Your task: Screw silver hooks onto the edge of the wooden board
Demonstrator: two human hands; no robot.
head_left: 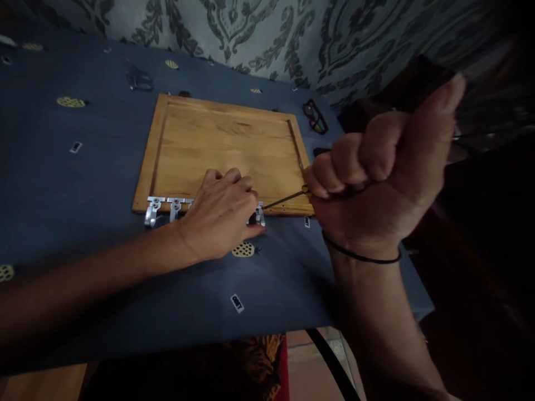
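A wooden panel (234, 133) with a raised frame lies on the blue cloth. Along its near edge sit several metal hinges (175, 205), some hidden under my left hand (223, 214). That hand's fingers are bent over the hinge (261, 216) nearest the right, with the thumb at its near side. My right hand (371, 172) is closed around a screwdriver (286, 197), its handle mostly hidden in the fist. The thin shaft slants down left, and its tip meets the right hinge.
Dark-framed glasses (315, 117) lie beyond the panel's right corner. A tool like pliers (139, 79) rests at the back left. Patterned wall covering (251, 33) rises behind the table (83, 184), whose near edge crosses the lower view.
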